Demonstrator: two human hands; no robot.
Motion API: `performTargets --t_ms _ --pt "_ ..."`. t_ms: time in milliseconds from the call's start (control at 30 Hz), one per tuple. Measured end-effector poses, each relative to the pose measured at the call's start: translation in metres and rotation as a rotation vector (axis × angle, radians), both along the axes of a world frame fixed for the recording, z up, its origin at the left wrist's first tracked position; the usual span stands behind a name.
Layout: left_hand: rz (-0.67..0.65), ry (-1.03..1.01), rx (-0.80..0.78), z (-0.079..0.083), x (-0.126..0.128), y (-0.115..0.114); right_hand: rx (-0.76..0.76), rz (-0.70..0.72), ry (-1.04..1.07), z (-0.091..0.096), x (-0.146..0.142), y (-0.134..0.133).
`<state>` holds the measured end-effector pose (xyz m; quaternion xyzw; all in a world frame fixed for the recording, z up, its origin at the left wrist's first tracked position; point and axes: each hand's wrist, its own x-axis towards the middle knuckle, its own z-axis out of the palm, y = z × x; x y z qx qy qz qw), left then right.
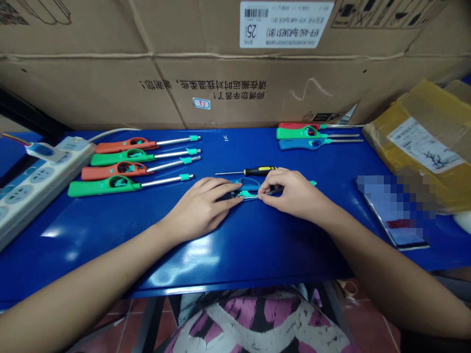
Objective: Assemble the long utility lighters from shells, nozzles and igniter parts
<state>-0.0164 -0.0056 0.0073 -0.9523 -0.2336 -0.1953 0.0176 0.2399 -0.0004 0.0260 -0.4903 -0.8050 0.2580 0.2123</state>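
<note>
A blue long-neck lighter [250,183] lies on the blue table in front of me, mostly covered by my fingers. My left hand [206,203] holds its body from the left, fingertips pressed beside the teal trigger piece [246,194]. With thumb and forefinger pinched together, my right hand [294,191] grips the lighter near the start of its metal part; the exact part between the fingertips is hidden. A teal tip piece [312,183] shows beyond the right hand. Just behind the lighter lies a black and yellow screwdriver [255,171], its shaft pointing left.
Several orange and green lighters [121,157] lie at the left beside a white power strip [40,179]. Red, green and blue lighter parts with thin rods [303,143] lie at back right. A phone [393,215] and a yellow taped parcel [423,142] stand right; a cardboard box [221,68] walls the back.
</note>
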Motion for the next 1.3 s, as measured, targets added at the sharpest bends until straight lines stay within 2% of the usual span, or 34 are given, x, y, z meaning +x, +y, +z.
performTargets --t_ms 267,667,767,933,1000,1167,1300 --pt "0.042 0.067 0.058 0.005 0.003 -0.006 -0.018 -0.015 0.037 -0.001 0.001 0.002" --pt "0.060 0.096 0.050 0.004 0.003 -0.008 -0.029 -0.047 0.013 -0.003 0.003 0.003" --pt "0.070 0.087 0.043 0.004 0.002 -0.008 0.018 0.019 0.005 -0.003 0.005 0.004" --pt "0.052 0.074 0.011 0.004 0.000 -0.005 0.205 0.264 -0.116 -0.001 0.010 0.005" --pt "0.054 0.069 -0.020 0.003 -0.001 -0.003 0.269 0.321 -0.160 0.000 0.011 0.006" --pt "0.063 0.070 -0.066 0.002 -0.004 0.001 0.325 0.383 -0.228 0.002 0.013 0.007" --pt "0.069 0.057 -0.069 0.003 -0.003 0.000 0.344 0.375 -0.296 0.005 0.010 0.003"
